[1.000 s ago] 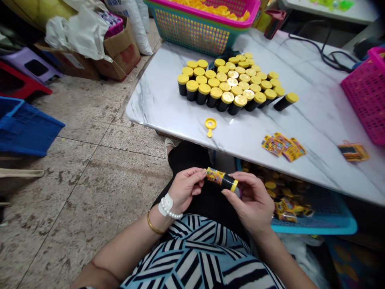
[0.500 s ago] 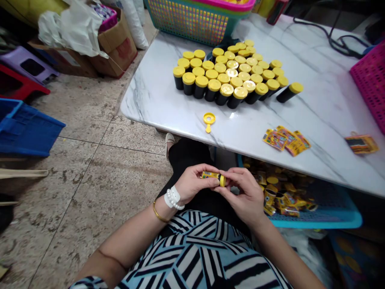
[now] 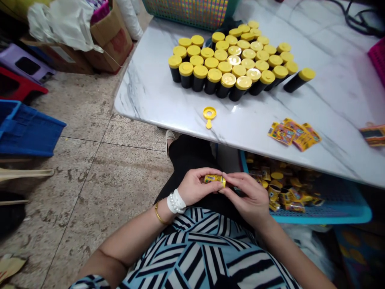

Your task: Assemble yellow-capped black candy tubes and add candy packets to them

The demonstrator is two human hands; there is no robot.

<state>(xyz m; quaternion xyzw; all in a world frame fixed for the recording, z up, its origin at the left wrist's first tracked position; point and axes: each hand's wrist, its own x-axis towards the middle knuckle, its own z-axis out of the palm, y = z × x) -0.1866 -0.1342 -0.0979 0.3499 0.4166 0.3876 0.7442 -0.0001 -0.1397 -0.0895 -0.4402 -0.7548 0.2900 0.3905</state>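
Over my lap, my left hand point(image 3: 197, 186) is wrapped round a small tube with a yellow printed label point(image 3: 214, 178), which lies sideways. The fingertips of my right hand point(image 3: 249, 196) pinch the tube's yellow-capped end. On the white marbled table point(image 3: 168, 116), several black tubes with yellow lids point(image 3: 213, 75) stand in a close group, and one leans at the right point(image 3: 299, 79). A yellow ring with a short handle point(image 3: 209, 114) lies near the front edge. Flat printed yellow labels point(image 3: 294, 134) overlap each other to its right.
Below the table edge at the right is a blue basket point(image 3: 343, 218) holding several yellow-labelled pieces. A green basket point(image 3: 186, 14) stands at the table's back. Cardboard boxes point(image 3: 105, 40), a purple stool point(image 3: 27, 64) and a blue crate point(image 3: 33, 128) are on the floor at the left.
My left fingers cover more of the tube, and the dark gap between its label and yellow cap no longer shows. The view has shifted slightly, so the table items appear higher and farther right.
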